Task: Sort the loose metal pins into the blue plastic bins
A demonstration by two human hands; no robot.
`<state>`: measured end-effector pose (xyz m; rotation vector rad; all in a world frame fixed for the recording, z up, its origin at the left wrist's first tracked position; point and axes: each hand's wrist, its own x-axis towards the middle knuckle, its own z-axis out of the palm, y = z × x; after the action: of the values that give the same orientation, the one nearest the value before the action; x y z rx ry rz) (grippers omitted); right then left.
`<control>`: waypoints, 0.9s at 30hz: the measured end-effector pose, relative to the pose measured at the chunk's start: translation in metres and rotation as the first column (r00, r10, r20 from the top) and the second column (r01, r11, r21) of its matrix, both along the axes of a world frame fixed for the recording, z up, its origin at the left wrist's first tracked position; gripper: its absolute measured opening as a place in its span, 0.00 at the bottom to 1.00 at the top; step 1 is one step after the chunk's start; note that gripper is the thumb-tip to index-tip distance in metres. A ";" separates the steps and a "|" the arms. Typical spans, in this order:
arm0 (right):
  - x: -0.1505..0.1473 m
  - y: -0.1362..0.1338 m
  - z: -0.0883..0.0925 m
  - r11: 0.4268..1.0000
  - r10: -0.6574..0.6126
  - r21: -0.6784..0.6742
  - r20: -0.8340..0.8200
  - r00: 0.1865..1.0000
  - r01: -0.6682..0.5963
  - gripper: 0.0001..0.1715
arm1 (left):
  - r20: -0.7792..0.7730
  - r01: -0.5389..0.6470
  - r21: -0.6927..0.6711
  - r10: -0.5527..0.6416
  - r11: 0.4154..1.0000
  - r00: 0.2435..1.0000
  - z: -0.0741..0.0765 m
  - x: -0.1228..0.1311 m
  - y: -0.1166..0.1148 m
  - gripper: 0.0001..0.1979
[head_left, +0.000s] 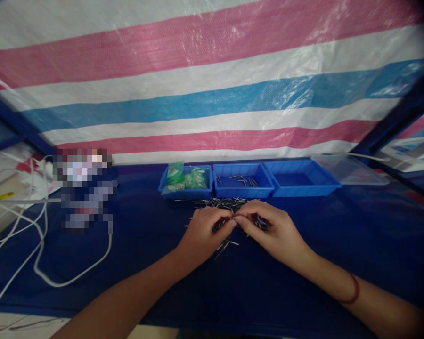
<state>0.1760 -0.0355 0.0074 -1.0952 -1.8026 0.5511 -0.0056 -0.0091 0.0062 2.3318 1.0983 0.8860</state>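
My left hand (pixel 205 233) and my right hand (pixel 268 230) rest on the dark blue tabletop (pixel 148 263), fingertips meeting over a loose pile of several thin dark metal pins (pixel 226 205). Both hands have their fingers curled and pinched together at the pile; what sits between the fingertips is too small to make out. A red cord circles my right wrist (pixel 355 289). More pins lie scattered under and below my hands.
Three blue trays stand behind the pile: the left (pixel 185 190) holds green-tinted bags, the middle (pixel 242 190) a few pins, the right (pixel 300 188) looks bare. A clear plastic lid (pixel 349 169) lies further right. White cables (pixel 38 245) trail at left. A striped tarp hangs behind.
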 end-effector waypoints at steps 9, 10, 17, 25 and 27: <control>0.001 0.003 -0.001 0.999 0.037 0.023 0.080 0.996 -0.038 0.07 | 0.020 -0.065 -0.038 0.066 0.997 0.998 0.008 0.000 -0.002 0.05; 0.001 0.003 -0.002 0.998 0.049 0.035 0.097 0.994 -0.053 0.07 | 0.031 -0.063 -0.038 0.064 0.997 0.997 0.008 -0.001 -0.003 0.05; 0.007 0.009 0.006 0.973 -0.056 0.231 0.279 0.959 -0.010 0.07 | 0.073 -0.052 -0.048 0.056 0.998 0.996 0.006 -0.001 -0.002 0.04; 0.032 0.042 0.017 0.825 -0.549 0.419 0.434 0.714 0.379 0.11 | 0.030 -0.027 -0.027 0.027 0.999 0.999 0.001 -0.003 -0.003 0.09; 0.022 0.026 0.033 0.858 -0.479 0.404 0.410 0.776 0.316 0.09 | 0.012 -0.030 -0.012 0.030 0.999 0.999 0.001 -0.005 -0.002 0.10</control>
<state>0.1977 -0.0096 0.0407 -1.4320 -1.9085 -0.3124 -0.0103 -0.0114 0.0076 2.3031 1.1336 0.9012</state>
